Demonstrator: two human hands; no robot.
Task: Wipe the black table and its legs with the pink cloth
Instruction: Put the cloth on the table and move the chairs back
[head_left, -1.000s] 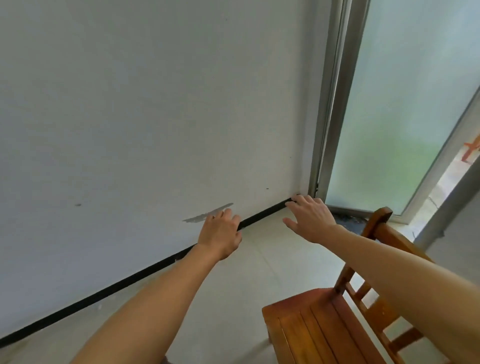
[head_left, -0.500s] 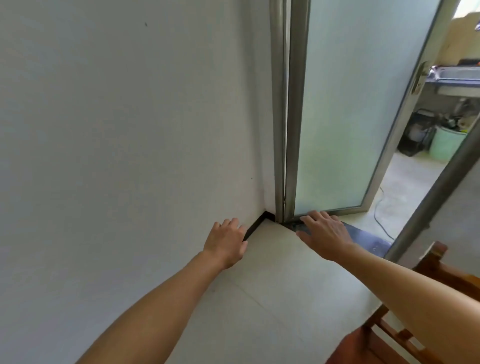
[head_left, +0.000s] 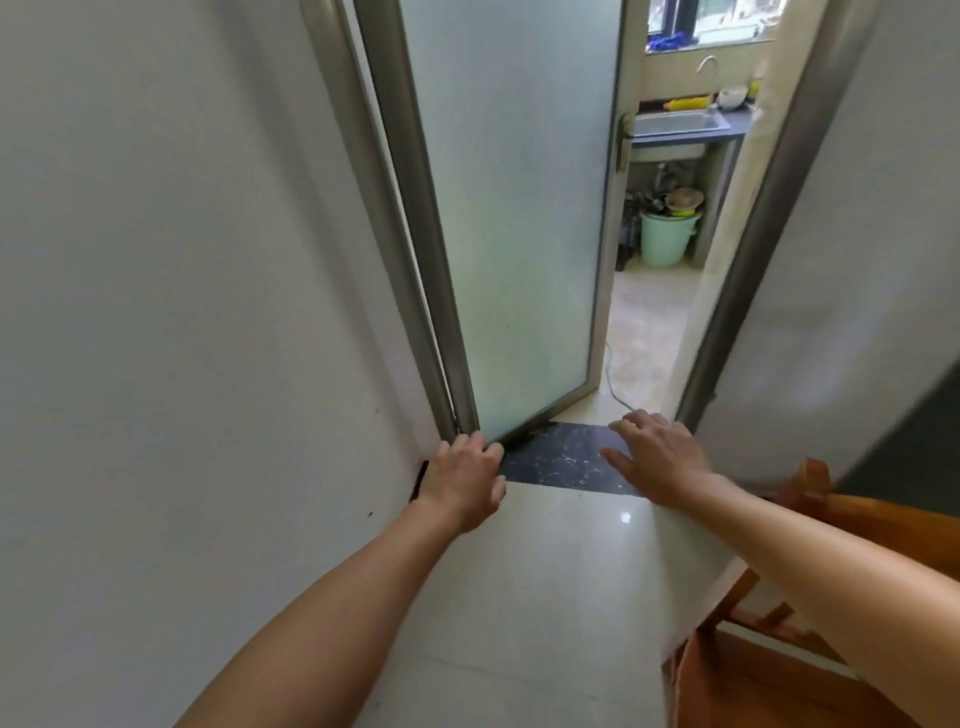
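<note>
Neither the black table nor the pink cloth is in view. My left hand (head_left: 465, 483) is held out in front of me near the foot of the white wall, fingers loosely curled and holding nothing. My right hand (head_left: 657, 454) reaches forward over the dark threshold strip (head_left: 561, 460), fingers spread and relaxed, also holding nothing. Both forearms stretch out from the bottom of the frame.
A frosted glass door (head_left: 511, 218) stands open in a metal frame ahead. Beyond it lie a sink (head_left: 678, 127) and a green bucket (head_left: 666, 236). A wooden chair (head_left: 810, 639) sits at the lower right. A white wall (head_left: 171, 312) fills the left.
The view has swung right from the bare wall to the open doorway. The sink room has come into sight. Both hands stay held out in front, holding nothing.
</note>
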